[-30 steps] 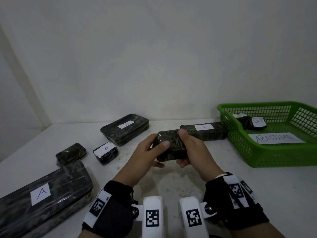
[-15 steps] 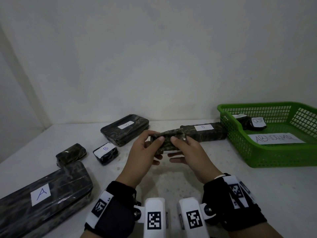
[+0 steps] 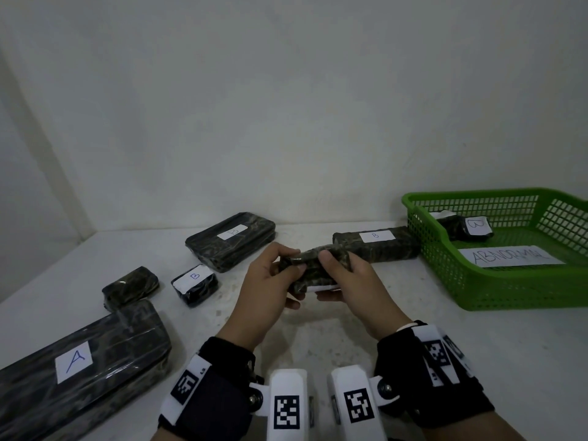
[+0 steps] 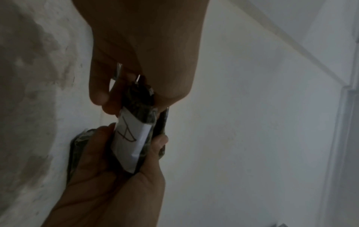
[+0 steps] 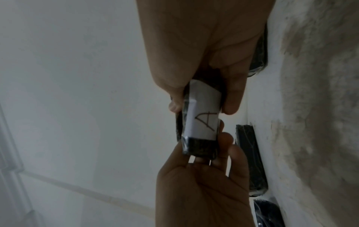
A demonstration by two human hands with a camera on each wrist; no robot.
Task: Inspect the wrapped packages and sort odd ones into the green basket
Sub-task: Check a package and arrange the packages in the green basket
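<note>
Above the middle of the table, both hands hold a small dark wrapped package [image 3: 313, 268]. My left hand [image 3: 273, 275] pinches its left end; my right hand [image 3: 345, 280] grips its right end, thumb on top. Its white label faces down, so only an edge shows in the head view. The left wrist view shows the label [image 4: 128, 135] marked "A", and the label [image 5: 202, 121] reads the same in the right wrist view. The green basket [image 3: 509, 294] stands at the right. It holds a small package marked "B" [image 3: 471, 227] and a sheet reading "ABNORMAL" [image 3: 509, 257].
On the table lie a large package marked "A" [image 3: 79, 367] at front left, a small unlabelled one [image 3: 130, 286], a small "B" one [image 3: 194, 283], a flat "B" one [image 3: 230, 240], and a long "B" one [image 3: 375, 248] against the basket. A white wall stands close behind.
Both hands have rolled the small package over and lifted it slightly. Its broad face, turned toward me before, now faces away, and the label's white edge shows underneath.
</note>
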